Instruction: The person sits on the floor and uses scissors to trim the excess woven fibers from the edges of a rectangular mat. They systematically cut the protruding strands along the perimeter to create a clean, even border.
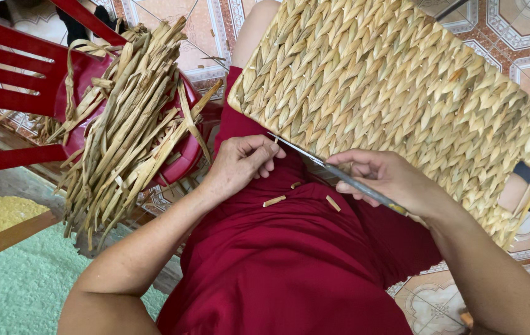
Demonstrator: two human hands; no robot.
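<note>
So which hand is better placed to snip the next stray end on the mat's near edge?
Probably the right hand: it holds the scissors, blades pointing along the mat edge. The left hand only pinches a fibre there, steadying it.

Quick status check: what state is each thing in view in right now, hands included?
Woven mat: resting tilted across the lap, near edge at the hands.
Scissors: held in the right hand, blades at the mat's edge.
Right hand: closed around the scissors.
Left hand: fingers pinched at the mat's edge.
Dried stalks: loose bundle on the red chair.
Cut bits: lying on the red skirt.
</note>
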